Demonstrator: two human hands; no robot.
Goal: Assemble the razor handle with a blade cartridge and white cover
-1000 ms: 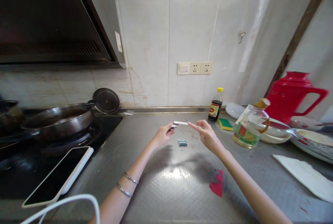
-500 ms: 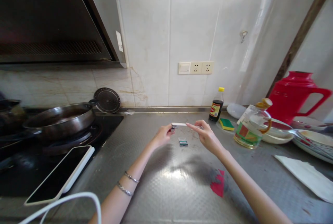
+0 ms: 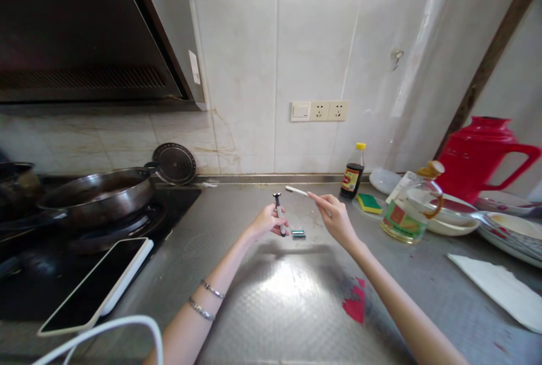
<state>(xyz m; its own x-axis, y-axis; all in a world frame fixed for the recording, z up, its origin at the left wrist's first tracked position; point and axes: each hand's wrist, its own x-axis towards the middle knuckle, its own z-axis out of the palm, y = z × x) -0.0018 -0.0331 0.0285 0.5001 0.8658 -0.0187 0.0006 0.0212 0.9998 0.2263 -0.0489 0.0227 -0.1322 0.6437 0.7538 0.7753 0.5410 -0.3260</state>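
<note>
Holding the razor (image 3: pixel 279 212) head-up above the counter (image 3: pixel 237 207), your left hand (image 3: pixel 266 221) had its fingers closed round it; your right hand (image 3: pixel 335 219) pinched the white stick (image 3: pixel 297 191) by one end. Both looked light, stiff, perhaps slippery; the razor seemed best gripped mid-length.

Pale tiled wall (image 3: pixel 237 60) above a metal countertop (image 3: pixel 199 224).
A dark range hood (image 3: pixel 76 31) hangs at 10 o'clock, over a black cooktop (image 3: pixel 25 280) at 8; brown streaks (image 3: pixel 228 150) stain the wall between. At 2 o'clock, a panel (image 3: pixel 319 111) carries 1 switch (image 3: pixel 301 112) and 2 sockets (image 3: pixel 338 111), with a hook (image 3: pixel 396 59) and a brown strip (image 3: pixel 486 54) farther out. Light glares off the countertop at 6 o'clock.
</note>
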